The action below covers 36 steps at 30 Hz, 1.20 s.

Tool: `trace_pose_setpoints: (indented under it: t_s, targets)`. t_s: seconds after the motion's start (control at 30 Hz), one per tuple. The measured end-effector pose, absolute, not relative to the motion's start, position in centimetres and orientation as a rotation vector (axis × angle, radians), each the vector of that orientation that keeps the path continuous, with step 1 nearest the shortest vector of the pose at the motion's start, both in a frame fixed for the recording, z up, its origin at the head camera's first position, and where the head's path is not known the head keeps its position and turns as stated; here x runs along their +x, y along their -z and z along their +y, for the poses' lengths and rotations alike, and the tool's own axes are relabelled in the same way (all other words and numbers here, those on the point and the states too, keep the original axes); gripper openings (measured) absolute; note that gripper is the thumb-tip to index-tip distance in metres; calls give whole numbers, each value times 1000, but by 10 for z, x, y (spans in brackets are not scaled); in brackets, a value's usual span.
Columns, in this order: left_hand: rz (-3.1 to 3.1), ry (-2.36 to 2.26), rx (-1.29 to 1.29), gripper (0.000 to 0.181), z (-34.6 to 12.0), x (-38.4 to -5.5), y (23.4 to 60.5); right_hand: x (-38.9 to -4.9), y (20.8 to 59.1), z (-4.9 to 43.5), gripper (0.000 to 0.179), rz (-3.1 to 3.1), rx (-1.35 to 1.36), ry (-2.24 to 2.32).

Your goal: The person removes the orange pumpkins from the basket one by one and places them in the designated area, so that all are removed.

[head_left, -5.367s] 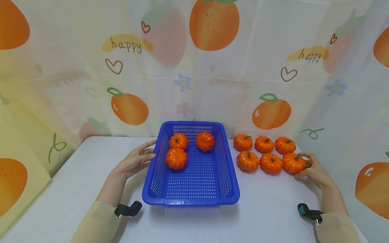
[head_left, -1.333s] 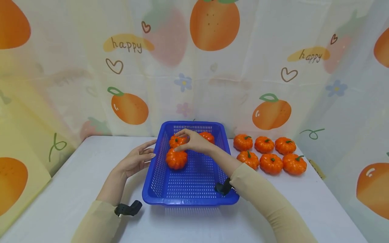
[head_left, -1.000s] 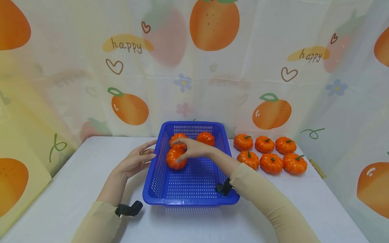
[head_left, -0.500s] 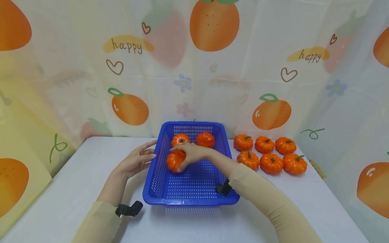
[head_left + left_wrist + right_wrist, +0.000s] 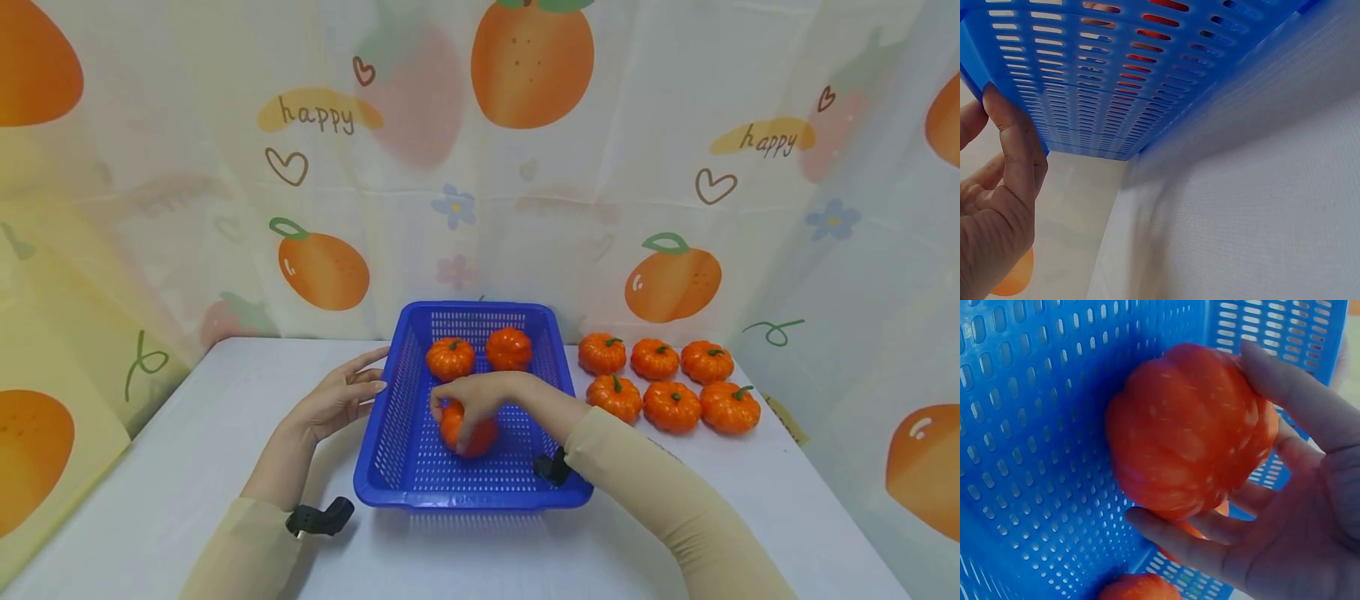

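My right hand (image 5: pixel 487 393) reaches into the blue plastic basket (image 5: pixel 472 500) and grips a small orange pumpkin (image 5: pixel 483 437) near its front middle. In the right wrist view, thumb and fingers curl round that pumpkin (image 5: pixel 1188 431). Two more pumpkins, one at the left (image 5: pixel 450 360) and one at the right (image 5: pixel 509 348), sit at the back of the basket. Relaxed fingers of my left hand (image 5: pixel 337 402) rest against the basket's left rim; the left wrist view shows this hand (image 5: pixel 1004 187) by the edge of the slotted wall (image 5: pixel 1104 94).
Right of the basket, several pumpkins stand in two rows on the white table, including a front one (image 5: pixel 672 407) and a back one (image 5: pixel 655 359). A fruit-print curtain (image 5: pixel 525 225) hangs directly behind the table.
My right hand came from the pumpkins at the right into the basket. It gripped the nearer left pumpkin and moved it frontward and right. The back-left pumpkin shifted slightly. My left hand stayed put.
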<state>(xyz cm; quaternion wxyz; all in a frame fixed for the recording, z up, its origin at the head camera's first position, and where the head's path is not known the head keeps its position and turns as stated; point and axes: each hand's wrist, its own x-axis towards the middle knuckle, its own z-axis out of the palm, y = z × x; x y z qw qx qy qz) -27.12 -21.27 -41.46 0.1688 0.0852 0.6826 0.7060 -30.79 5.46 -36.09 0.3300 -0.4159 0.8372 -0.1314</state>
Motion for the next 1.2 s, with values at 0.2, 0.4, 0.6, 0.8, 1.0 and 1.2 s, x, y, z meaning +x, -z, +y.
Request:
trace_pose_setpoints:
  t_s: [0.2,0.4,0.6,0.8,1.0,1.2]
  targets:
    - [1931,-2019,235,74,-212,-271,415,-308,359,57,47,2215,-1064,330]
    - [1920,-2024,216,72,-212,-272,413,-308,352,60,71,2323,-1024,397]
    - [1870,-2047,252,72,-211,-272,412,-312,340,66,69,2387,-1076,621]
    - [1868,-2042,251,73,-211,-272,413,-316,325,75,65,2386,-1109,922]
    - [1884,-2039,268,70,-212,-272,412,-318,304,91,64,2288,-1064,1225]
    - [1895,-2032,257,70,-212,-272,412,-320,288,111,64,2126,-1058,1529]
